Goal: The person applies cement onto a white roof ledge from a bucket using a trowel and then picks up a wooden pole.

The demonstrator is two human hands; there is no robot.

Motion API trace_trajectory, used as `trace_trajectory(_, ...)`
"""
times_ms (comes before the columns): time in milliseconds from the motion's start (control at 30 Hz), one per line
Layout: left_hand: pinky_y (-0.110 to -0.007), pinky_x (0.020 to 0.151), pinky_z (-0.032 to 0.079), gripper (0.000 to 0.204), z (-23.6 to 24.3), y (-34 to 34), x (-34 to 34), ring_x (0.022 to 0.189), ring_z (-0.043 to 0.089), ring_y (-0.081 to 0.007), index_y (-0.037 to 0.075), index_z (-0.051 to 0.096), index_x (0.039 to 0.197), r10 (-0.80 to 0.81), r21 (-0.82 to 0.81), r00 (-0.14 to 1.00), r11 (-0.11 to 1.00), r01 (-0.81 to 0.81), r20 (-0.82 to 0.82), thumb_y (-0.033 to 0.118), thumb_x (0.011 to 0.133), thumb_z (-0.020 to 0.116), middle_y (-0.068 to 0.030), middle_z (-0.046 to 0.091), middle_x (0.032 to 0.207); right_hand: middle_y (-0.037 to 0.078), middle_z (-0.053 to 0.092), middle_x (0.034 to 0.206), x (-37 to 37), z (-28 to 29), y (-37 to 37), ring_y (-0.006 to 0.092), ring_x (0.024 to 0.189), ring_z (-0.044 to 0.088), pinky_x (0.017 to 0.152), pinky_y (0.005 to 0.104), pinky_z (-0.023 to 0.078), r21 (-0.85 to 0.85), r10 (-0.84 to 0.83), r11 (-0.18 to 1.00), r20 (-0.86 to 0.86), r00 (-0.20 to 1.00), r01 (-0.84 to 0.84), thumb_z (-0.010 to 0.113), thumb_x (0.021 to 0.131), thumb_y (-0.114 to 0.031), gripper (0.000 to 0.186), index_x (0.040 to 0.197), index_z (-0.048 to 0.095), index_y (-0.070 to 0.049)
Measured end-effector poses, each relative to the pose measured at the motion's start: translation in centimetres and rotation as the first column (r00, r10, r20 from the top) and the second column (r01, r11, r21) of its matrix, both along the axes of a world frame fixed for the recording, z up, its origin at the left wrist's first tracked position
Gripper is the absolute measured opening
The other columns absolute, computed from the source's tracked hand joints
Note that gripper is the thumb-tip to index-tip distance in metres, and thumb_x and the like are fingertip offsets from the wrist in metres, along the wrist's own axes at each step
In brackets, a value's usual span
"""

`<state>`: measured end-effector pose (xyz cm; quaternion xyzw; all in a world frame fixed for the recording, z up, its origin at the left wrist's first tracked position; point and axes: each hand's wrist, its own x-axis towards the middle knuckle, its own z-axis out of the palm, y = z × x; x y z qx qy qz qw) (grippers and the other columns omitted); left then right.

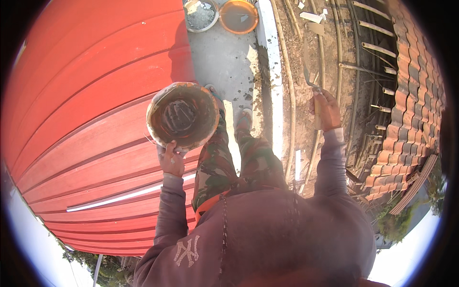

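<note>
Carrying step, by the look of it: left hand fingers clamp the empty bucket rim from below. Right hand fingers are wrapped around the trowel handle, blade beyond the fingertips. Next move probably calls for steady footing along the concrete ledge.

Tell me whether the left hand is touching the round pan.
Touching: the head view shows the left hand gripping the near rim of the round pan, fingers on its edge.

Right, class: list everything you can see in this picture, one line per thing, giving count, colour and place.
Metal roof sheeting: one, red, left.
Concrete strip: one, grey, centre.
Basins: two, grey and orange, top.
Roof tiles: many, reddish-brown, right.
Bamboo poles: several, tan, right of centre.
Bucket: one, mortar-smeared, in left hand.
Trowel: one, metal with a wooden handle, in right hand.
Legs: two, camouflage trousers, centre.
</note>
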<state>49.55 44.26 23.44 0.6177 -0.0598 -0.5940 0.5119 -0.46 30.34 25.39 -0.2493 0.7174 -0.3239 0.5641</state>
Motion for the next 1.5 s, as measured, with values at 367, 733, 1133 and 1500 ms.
trace_trajectory(367,-0.033,0.091,0.053,0.048,11.1,-5.6,-12.5,0.109,0.063,-0.0173,0.003,0.047,0.141,-0.134,-0.385,0.671,0.730,0.564,0.729,-0.003,0.093,0.055,-0.0063,0.062,0.124,0.018,0.066,0.107,8.9,19.0,9.2,0.0317,0.089,0.069,0.078,0.0435,0.057,-0.231,0.526,0.543,-0.656,0.541,-0.807,0.063,0.092,-0.010,0.054,0.145,0.053,-0.006)
trace_trajectory(733,-0.032,0.092,0.050,0.058,23.9,-4.5,-17.0,0.107,0.060,-0.0145,0.000,0.043,0.147,-0.179,-0.539,0.842,0.696,0.474,0.509,-0.004,0.090,0.053,-0.0074,0.062,0.125,0.022,0.063,0.115,11.7,26.6,10.9,0.0398,0.101,0.066,0.083,0.0498,0.056,-0.097,0.354,0.553,-0.872,0.339,-0.828,0.061,0.083,-0.006,0.052,0.134,0.063,-0.007)
trace_trajectory(1133,-0.030,0.095,0.048,0.048,25.9,-5.8,-16.1,0.109,0.060,-0.0152,-0.003,0.047,0.140,-0.154,-0.605,0.731,0.463,0.648,0.665,-0.003,0.092,0.054,-0.0089,0.063,0.125,0.018,0.068,0.109,9.3,28.3,8.8,0.0400,0.091,0.070,0.078,0.0483,0.057,-0.373,-0.008,0.544,-0.898,0.440,-0.751,0.063,0.081,-0.008,0.049,0.129,0.069,-0.013)
trace_trajectory(1500,-0.030,0.087,0.050,0.040,28.2,-5.2,-17.0,0.100,0.061,-0.0146,-0.004,0.052,0.132,-0.140,-0.686,0.808,0.458,0.565,0.572,-0.001,0.092,0.056,-0.0078,0.065,0.116,0.017,0.068,0.111,7.1,31.2,9.9,0.0373,0.102,0.069,0.086,0.0471,0.057,-0.250,0.156,0.454,-0.923,0.352,-0.855,0.062,0.075,-0.003,0.053,0.128,0.068,-0.009)
